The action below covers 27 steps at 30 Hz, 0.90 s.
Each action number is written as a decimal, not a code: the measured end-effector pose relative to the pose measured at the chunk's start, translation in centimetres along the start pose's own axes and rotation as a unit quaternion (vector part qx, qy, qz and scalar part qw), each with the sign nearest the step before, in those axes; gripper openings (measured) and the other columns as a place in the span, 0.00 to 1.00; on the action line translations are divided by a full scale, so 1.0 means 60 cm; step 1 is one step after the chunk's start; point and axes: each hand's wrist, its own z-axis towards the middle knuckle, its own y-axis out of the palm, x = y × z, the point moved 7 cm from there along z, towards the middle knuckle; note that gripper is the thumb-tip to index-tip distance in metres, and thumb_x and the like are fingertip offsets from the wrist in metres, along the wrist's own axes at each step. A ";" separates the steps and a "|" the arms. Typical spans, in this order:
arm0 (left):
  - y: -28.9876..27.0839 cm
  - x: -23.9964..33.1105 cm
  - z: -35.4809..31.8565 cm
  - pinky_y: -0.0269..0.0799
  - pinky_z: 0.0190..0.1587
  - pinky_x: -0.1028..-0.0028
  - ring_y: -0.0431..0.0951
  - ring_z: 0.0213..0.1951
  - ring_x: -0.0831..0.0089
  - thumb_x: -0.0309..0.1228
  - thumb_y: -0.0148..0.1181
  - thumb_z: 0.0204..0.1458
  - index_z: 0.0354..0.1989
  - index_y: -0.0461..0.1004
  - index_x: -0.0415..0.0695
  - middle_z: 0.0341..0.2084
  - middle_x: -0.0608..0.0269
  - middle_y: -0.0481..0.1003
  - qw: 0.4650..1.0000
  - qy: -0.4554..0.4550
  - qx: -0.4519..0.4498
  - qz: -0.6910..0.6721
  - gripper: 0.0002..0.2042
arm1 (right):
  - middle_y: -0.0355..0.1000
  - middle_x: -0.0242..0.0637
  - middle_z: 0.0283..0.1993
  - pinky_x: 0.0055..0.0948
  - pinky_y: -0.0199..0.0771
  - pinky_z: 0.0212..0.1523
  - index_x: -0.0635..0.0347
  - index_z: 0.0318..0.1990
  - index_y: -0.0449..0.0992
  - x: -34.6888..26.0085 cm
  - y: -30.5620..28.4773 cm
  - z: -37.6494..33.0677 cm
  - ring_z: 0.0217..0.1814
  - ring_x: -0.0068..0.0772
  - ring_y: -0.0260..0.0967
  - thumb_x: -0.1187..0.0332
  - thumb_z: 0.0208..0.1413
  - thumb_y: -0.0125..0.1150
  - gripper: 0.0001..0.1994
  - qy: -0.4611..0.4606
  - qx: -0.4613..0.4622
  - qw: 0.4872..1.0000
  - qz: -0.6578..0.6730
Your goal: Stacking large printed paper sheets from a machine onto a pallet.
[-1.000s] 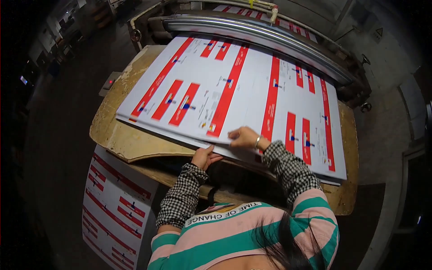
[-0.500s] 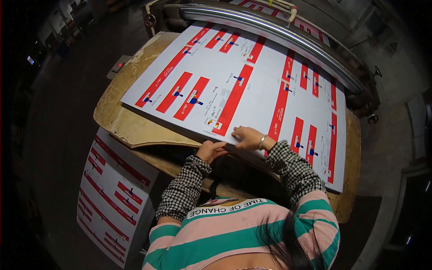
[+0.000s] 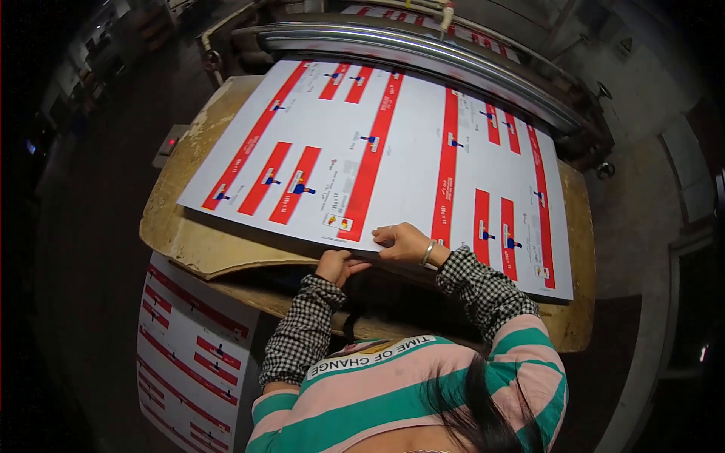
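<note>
The right hand [image 3: 402,243] curls over the near edge of the printed sheet [image 3: 414,162] – far end hidden at the roller [image 3: 423,47] ahead – beside the left hand [image 3: 337,268], fingers partly obscured, either grip impossible to tell.

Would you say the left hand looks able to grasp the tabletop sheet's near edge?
Probably yes: the left hand is at the near edge of the tabletop sheet, with nothing visibly blocking.

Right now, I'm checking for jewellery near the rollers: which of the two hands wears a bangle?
The right hand, at the front edge of the printed sheet: a silvery bangle circles its wrist. None shows on the left hand.
</note>
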 end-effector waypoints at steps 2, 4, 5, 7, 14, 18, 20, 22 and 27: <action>-0.008 -0.017 0.002 0.69 0.44 0.58 0.71 0.41 0.55 0.25 0.40 0.52 0.45 0.58 0.29 0.40 0.47 0.67 1.000 -0.013 -0.012 -0.007 0.14 | 0.69 0.47 0.43 0.26 0.68 0.41 0.65 0.33 0.73 0.026 0.003 0.008 0.44 0.37 0.68 0.67 0.34 0.57 0.15 0.066 -0.025 0.997 0.009; -0.038 -0.031 0.005 0.71 0.41 0.60 0.72 0.39 0.56 0.27 0.42 0.52 0.46 0.58 0.32 0.39 0.48 0.67 1.000 -0.013 0.020 -0.002 0.14 | 0.70 0.46 0.35 0.26 0.66 0.42 0.66 0.27 0.72 0.061 -0.007 0.040 0.40 0.37 0.68 0.63 0.35 0.59 0.14 0.225 -0.026 0.974 -0.017; -0.022 -0.022 0.002 0.72 0.40 0.62 0.73 0.37 0.58 0.27 0.43 0.53 0.45 0.59 0.33 0.38 0.49 0.68 1.000 0.006 0.024 0.005 0.14 | 0.70 0.46 0.36 0.27 0.64 0.44 0.66 0.30 0.72 0.079 -0.038 0.053 0.41 0.39 0.67 0.61 0.34 0.60 0.17 0.219 0.059 0.973 -0.054; -0.011 -0.018 0.000 0.72 0.41 0.62 0.73 0.38 0.58 0.27 0.44 0.52 0.45 0.60 0.33 0.39 0.50 0.68 1.000 0.006 0.026 0.010 0.14 | 0.69 0.46 0.37 0.29 0.63 0.47 0.66 0.33 0.72 0.098 -0.054 0.063 0.41 0.40 0.66 0.59 0.34 0.62 0.20 0.209 0.141 0.963 -0.092; -0.015 -0.011 -0.010 0.72 0.40 0.66 0.73 0.37 0.62 0.26 0.49 0.49 0.43 0.63 0.33 0.35 0.52 0.71 0.997 0.001 0.051 0.050 0.14 | 0.54 0.54 0.53 0.44 0.52 0.55 0.58 0.54 0.57 0.013 0.062 0.030 0.58 0.58 0.47 0.50 0.27 0.64 0.43 0.003 -0.071 0.963 -0.261; -0.010 -0.006 -0.015 0.69 0.44 0.65 0.73 0.37 0.64 0.29 0.55 0.46 0.35 0.70 0.33 0.33 0.53 0.72 0.999 -0.009 -0.039 0.020 0.12 | 0.69 0.50 0.36 0.34 0.66 0.39 0.64 0.28 0.73 -0.007 0.015 0.040 0.38 0.45 0.66 0.62 0.36 0.55 0.14 0.039 -0.148 0.985 -0.079; -0.018 -0.013 -0.002 0.68 0.45 0.63 0.72 0.40 0.61 0.29 0.50 0.49 0.40 0.67 0.32 0.37 0.51 0.71 1.000 0.001 -0.027 0.012 0.14 | 0.66 0.47 0.19 0.35 0.64 0.25 0.64 0.20 0.69 -0.039 -0.045 0.036 0.22 0.46 0.64 0.65 0.37 0.52 0.10 -0.026 -0.004 1.000 0.008; -0.029 -0.025 0.009 0.68 0.46 0.62 0.71 0.42 0.60 0.28 0.46 0.50 0.43 0.65 0.32 0.39 0.50 0.69 1.000 -0.007 0.003 -0.006 0.14 | 0.65 0.47 0.18 0.36 0.63 0.23 0.65 0.19 0.67 -0.077 -0.090 0.027 0.20 0.46 0.64 0.66 0.37 0.51 0.09 -0.021 0.033 0.999 -0.003; -0.085 -0.042 0.020 0.68 0.45 0.59 0.71 0.41 0.55 0.24 0.41 0.48 0.46 0.61 0.32 0.40 0.47 0.68 0.998 0.002 0.042 -0.042 0.15 | 0.68 0.51 0.43 0.27 0.69 0.39 0.67 0.30 0.72 -0.062 -0.017 0.013 0.38 0.40 0.70 0.68 0.33 0.57 0.14 0.025 -0.037 0.999 0.029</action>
